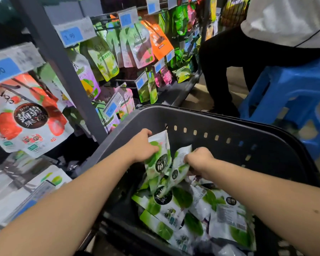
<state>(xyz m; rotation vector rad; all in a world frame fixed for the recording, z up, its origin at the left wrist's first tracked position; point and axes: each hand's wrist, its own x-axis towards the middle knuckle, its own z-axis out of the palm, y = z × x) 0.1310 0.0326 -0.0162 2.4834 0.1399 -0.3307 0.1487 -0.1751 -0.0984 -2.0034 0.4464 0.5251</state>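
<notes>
Both my hands reach into a dark grey plastic basket [220, 124]. My left hand [142, 146] grips the top of a white-and-green snack pouch [160, 159] held upright near the basket's left wall. My right hand [199, 159] pinches a second, similar pouch [177, 170] that hangs tilted beside the first. Under them lies a pile of several more green pouches [201, 213] on the basket floor.
A rack of hanging snack pouches [107, 56] with blue price tags [70, 36] fills the left and back. A red strawberry pouch [28, 115] hangs at the near left. A person [248, 47] sits on a blue plastic stool [292, 93] at the right.
</notes>
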